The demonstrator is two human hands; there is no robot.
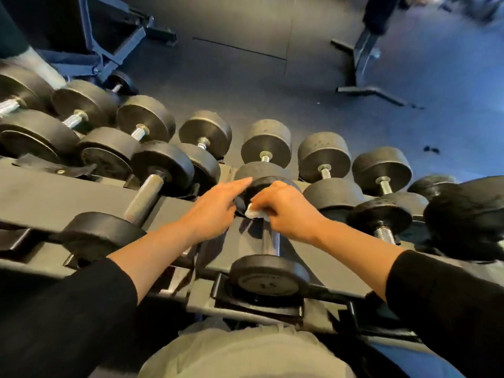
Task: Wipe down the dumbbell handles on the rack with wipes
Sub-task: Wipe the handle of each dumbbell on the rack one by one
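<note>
1. Where the head view looks down, right hand pinches a white wipe closed against the centre dumbbell's handle on the rack.
2. Left hand: grip open, fingers extended, touching that dumbbell's far head.
3. Neighbouring dumbbells lie alongside.

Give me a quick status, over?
Right hand shut on wipe, top of handle. Left hand open, beside dumbbell's far head. Nothing blocking.
</note>
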